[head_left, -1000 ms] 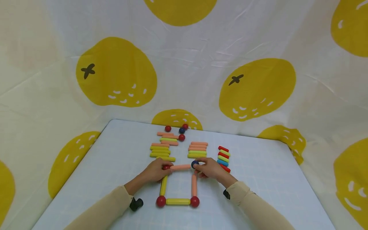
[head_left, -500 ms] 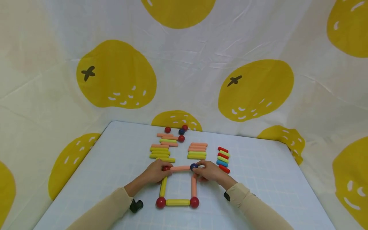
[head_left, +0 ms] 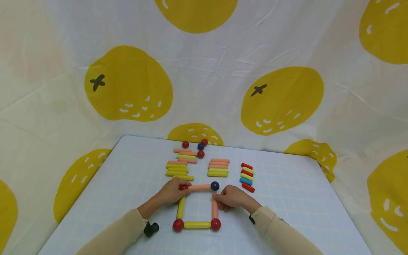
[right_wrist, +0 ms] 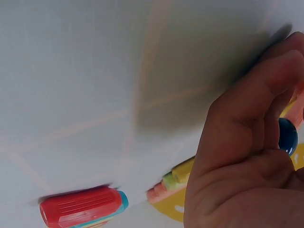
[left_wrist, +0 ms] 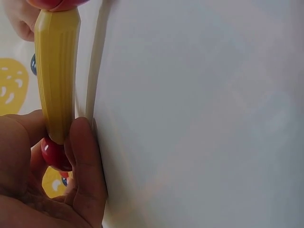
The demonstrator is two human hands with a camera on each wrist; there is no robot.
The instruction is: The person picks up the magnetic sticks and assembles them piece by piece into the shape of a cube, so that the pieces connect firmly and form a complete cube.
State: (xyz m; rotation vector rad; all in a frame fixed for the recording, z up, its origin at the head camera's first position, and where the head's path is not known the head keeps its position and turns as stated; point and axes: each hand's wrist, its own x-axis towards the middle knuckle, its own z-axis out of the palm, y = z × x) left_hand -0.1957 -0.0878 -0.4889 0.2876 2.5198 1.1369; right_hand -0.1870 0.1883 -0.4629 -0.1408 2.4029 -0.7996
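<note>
On the table, several sticks and balls form a square. My left hand (head_left: 170, 191) grips the red ball (head_left: 183, 187) at its far left corner; in the left wrist view the fingers curl round that ball, below a ribbed yellow stick (left_wrist: 58, 71). My right hand (head_left: 233, 197) pinches the far end of the right-side pink stick (head_left: 215, 207), just below the dark blue ball (head_left: 215, 186). That ball meets the far pink stick (head_left: 199, 187). Two red balls mark the near corners, with a yellow stick (head_left: 197, 225) between them. The right wrist view hides the pinched end.
Beyond the square lie rows of yellow and pink sticks (head_left: 176, 170), a middle stack of pink and yellow sticks (head_left: 218, 165), and short coloured sticks (head_left: 247, 173) at the right. Several loose balls, one of them red (head_left: 185, 144), sit near the table's far edge.
My right hand has set the blue ball against the far pink stick, let it go, and come nearer to take the right-side pink stick. My left hand keeps its place.
</note>
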